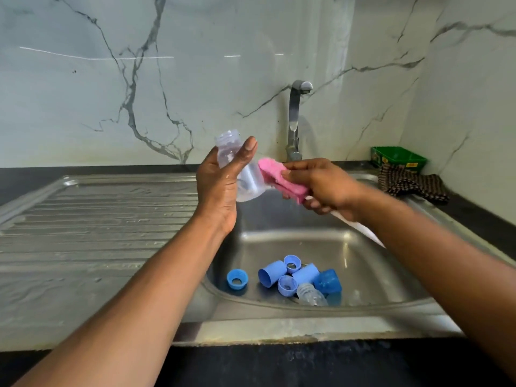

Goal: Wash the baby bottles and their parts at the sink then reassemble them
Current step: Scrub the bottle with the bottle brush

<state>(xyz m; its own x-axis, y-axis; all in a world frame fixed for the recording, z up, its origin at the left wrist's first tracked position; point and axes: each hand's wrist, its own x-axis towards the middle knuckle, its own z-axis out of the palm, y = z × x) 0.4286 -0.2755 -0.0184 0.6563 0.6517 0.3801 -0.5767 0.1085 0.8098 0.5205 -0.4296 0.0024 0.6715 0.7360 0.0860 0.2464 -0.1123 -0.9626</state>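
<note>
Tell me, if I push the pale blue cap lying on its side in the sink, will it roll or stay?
The pale blue cap probably rolls: it is a cylinder on its side on smooth steel. It likely stops soon against the neighbouring blue rings. It looks like light, stiff plastic.

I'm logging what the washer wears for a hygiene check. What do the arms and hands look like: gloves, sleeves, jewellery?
Both forearms are bare as far as the view shows. The left hand and right hand are ungloved, with no rings, watch or bracelets visible.
</note>
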